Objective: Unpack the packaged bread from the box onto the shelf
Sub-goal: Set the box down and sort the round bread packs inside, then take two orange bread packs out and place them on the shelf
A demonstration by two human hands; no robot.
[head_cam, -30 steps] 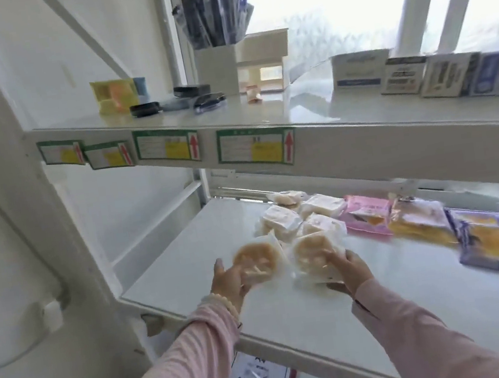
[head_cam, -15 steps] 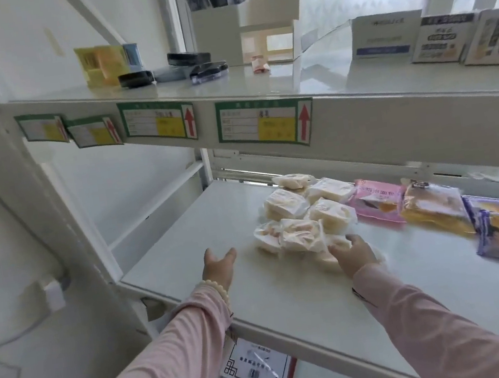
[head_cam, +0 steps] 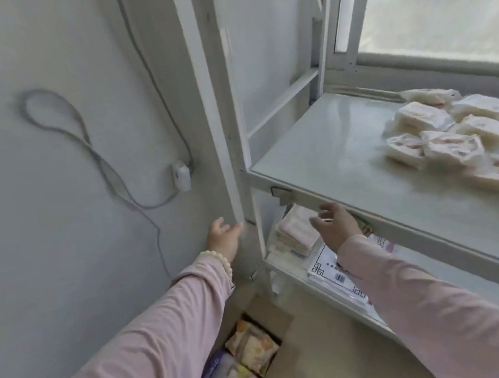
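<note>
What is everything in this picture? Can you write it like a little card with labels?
left grip: open, holding nothing
right grip: open, holding nothing, by the shelf's front edge
shelf: white, holds the bread
bread packs: clustered together on the right part of the shelf
box: cardboard, open, down on the floor
packs in box: several wrapped packs waiting inside
</note>
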